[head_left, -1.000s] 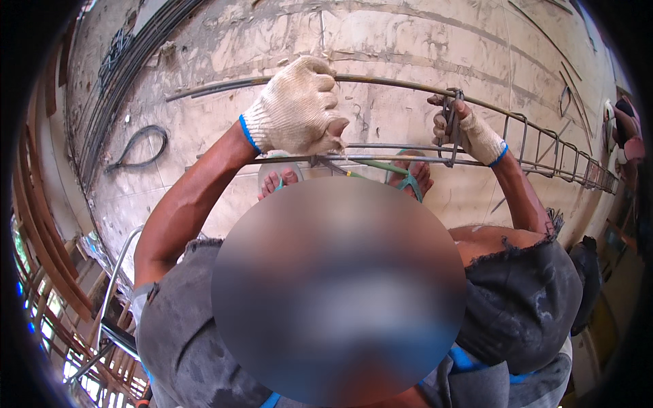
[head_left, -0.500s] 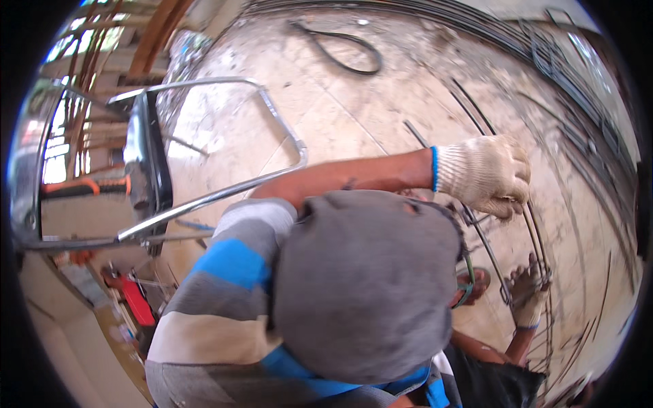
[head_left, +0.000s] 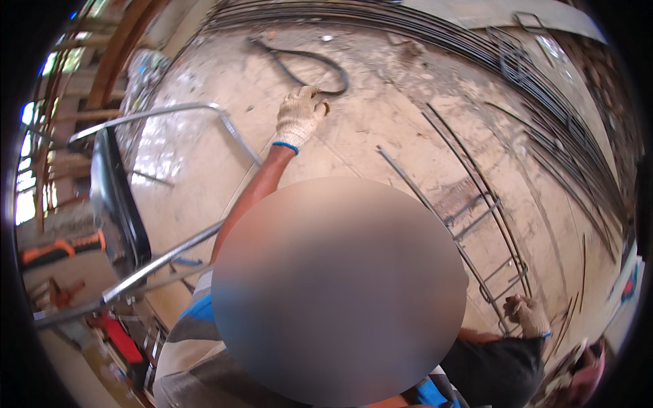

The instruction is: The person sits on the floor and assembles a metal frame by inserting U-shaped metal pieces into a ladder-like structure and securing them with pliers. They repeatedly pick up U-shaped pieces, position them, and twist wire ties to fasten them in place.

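Note:
Neither of my own hands shows. A co-worker in a striped shirt (head_left: 187,347) fills the lower middle, with the head area blurred over. That person's gloved hand (head_left: 299,117) reaches out over the floor, fingers spread, close beside a black loop of cable or belt (head_left: 343,76); whether it touches cannot be told. Another gloved hand (head_left: 529,314), beside black cloth (head_left: 503,367), is at the near end of a frame of thin steel bars (head_left: 416,189). Its grip is unclear, and so is whose hand it is.
At the left stands a metal-framed chair (head_left: 163,255) with a black part and an orange-and-black handle (head_left: 64,248) by it. Long steel bars (head_left: 381,15) run along the wall at the back and right. Tiled, dusty floor (head_left: 367,115) lies between.
The co-worker's gloved hand has swung left from above the steel bars to the black loop. The other gloved hand sits lower in the picture. The whole view has shifted a little.

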